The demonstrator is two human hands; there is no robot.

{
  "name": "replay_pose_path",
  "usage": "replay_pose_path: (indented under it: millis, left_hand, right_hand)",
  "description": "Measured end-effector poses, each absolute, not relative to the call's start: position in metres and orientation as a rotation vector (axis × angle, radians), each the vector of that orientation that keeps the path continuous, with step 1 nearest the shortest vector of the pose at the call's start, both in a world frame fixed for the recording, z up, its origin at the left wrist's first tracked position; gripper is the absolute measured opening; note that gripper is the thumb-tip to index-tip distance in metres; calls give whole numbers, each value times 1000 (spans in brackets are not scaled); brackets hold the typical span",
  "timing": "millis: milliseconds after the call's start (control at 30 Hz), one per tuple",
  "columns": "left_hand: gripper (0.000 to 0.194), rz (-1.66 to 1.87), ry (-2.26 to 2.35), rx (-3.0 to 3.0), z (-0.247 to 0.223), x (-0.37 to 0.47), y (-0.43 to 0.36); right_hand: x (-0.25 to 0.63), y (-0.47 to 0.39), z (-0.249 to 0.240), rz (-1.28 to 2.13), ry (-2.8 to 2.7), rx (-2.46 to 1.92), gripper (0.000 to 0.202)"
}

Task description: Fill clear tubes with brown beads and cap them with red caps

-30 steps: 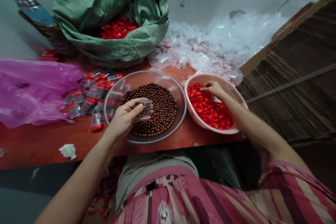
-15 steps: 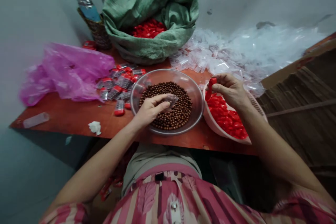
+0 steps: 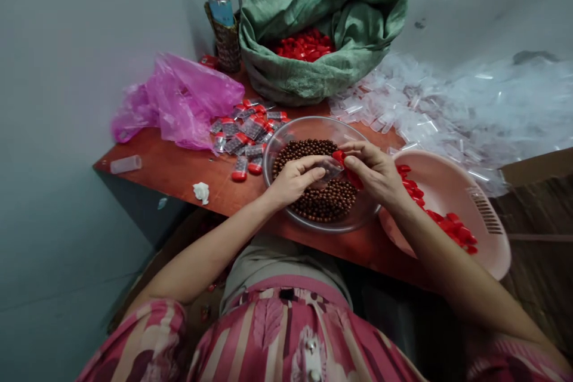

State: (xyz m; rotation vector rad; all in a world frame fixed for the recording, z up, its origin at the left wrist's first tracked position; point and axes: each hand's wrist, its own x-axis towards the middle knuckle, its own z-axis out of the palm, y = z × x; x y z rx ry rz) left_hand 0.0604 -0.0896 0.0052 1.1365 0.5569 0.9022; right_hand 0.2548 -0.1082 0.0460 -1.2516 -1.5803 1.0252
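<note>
Over a clear plastic bowl (image 3: pixel 283 212) of brown beads (image 3: pixel 333 202), my two hands meet. My left hand (image 3: pixel 295 179) is closed on a small clear plastic container (image 3: pixel 330 168), its open end turned to the right. Pinched in my right hand (image 3: pixel 373 172) is a red cap (image 3: pixel 353 178), right at the mouth of the container; I cannot tell whether it is seated. The fingers partly hide both pieces. To the right, under my forearm, stands a pink basket (image 3: pixel 490 250) holding red caps (image 3: pixel 452 230).
Filled red-capped containers (image 3: pixel 244 137) lie left of the bowl, beside a purple plastic bag (image 3: pixel 183 101). Behind stands a green sack (image 3: pixel 308 86) of red caps. Clear empty containers (image 3: pixel 416 107) are heaped at the back right. A bottle (image 3: pixel 220 3) stands at the back left.
My right hand has brought the red cap left from above the basket to the container in my left hand. The view has shifted, and the basket appears turned, its caps more spread out.
</note>
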Motion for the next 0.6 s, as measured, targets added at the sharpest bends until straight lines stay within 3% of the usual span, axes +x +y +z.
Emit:
replay_pose_path:
  millis: [100,333,600]
  left_hand:
    - [45,921,566,1091,3,60,-90]
    - [41,912,614,1191,3,61,-90]
    - [31,1029,758,1501,2,58,-90]
  right_hand:
    - [254,-111,49,760,-1722,-1325,28]
    - [269,-108,64,813,-1844,-1398,29]
    - [250,-118,64,304,-1992,-1232,21]
